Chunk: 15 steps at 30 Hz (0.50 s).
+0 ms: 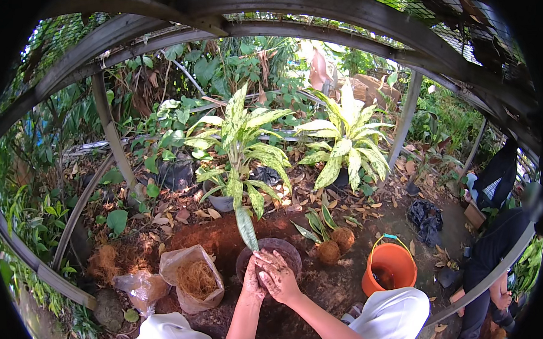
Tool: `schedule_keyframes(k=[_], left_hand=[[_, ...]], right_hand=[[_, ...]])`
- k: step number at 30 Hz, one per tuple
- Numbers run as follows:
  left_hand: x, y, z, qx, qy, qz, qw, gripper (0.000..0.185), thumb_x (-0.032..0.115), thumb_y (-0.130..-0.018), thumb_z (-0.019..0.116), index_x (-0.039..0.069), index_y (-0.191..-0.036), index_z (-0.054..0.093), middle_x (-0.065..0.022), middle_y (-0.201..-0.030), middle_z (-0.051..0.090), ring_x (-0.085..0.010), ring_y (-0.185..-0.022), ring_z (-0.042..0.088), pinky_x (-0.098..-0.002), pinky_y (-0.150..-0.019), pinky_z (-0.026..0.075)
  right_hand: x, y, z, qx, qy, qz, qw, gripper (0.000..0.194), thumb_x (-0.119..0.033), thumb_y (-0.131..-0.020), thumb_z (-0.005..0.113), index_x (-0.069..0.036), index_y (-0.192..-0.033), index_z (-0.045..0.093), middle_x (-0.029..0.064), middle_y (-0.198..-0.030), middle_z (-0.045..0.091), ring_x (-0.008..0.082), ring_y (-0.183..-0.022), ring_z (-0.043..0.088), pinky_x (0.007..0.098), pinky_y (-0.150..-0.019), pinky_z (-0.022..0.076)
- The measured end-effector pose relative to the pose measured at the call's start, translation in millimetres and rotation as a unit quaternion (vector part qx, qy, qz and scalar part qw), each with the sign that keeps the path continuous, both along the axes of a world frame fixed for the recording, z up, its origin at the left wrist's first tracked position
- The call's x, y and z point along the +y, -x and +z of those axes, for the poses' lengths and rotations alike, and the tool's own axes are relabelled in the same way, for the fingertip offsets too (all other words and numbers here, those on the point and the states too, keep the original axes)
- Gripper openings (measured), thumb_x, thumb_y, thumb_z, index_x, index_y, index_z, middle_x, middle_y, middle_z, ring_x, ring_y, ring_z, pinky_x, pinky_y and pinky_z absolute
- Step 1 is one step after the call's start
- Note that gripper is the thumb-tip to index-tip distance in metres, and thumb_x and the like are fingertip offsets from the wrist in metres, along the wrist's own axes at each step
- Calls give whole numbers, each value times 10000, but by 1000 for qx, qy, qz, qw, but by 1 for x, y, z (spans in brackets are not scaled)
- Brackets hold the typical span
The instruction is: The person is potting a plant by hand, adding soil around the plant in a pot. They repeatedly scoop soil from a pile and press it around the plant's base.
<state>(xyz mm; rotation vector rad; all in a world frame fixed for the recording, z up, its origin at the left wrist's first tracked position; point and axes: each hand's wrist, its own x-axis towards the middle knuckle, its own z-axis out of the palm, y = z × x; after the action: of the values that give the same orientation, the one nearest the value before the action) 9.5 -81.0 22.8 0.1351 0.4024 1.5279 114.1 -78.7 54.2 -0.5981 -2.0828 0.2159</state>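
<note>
Both of my hands, smeared with dark soil, are cupped together over a round basin [293, 252]. My left hand [253, 281] and my right hand [278, 276] close around the base of a snake plant leaf [246, 229], which stands up and away from me. What lies between the palms is mostly hidden by my fingers. Beyond the basin to the right sit two fibre-covered balls, a nearer one [328, 252] and a farther one [343, 239], with snake plant leaves [317, 222] sprouting from them. Left of the basin stands an open bag of brown coconut fibre [196, 278].
An orange bucket [389, 269] with liquid inside stands at right. Beside the fibre bag lies a clear plastic bag [142, 288]. Variegated potted plants [239, 157] grow ahead, among dry leaves. A black plastic bag [426, 219] and another person [489, 260] are farther right.
</note>
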Motion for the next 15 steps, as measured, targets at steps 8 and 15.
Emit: schedule_keyframes(k=[8, 15], left_hand=[[3, 4, 8, 47, -28, -34, 998, 532, 486, -900, 385, 27, -1124, 534, -106, -1130, 571, -239, -1061, 537, -370, -952, 400], [19, -6, 0, 73, -17, -4, 997, 545, 457, -900, 384, -1, -1168, 509, -137, -1161, 560, -249, -1079, 528, -386, -981, 372]], right_hand=[[11, 11, -21, 232, 201, 21, 952, 332, -257, -926, 458, 21, -1019, 616, 145, -1096, 609, 248, -1061, 554, 369, -978, 364], [27, 17, -38, 542, 387, 58, 744, 303, -168, -931, 434, 60, -981, 626, 123, -1033, 632, 200, -1011, 561, 329, -961, 370]])
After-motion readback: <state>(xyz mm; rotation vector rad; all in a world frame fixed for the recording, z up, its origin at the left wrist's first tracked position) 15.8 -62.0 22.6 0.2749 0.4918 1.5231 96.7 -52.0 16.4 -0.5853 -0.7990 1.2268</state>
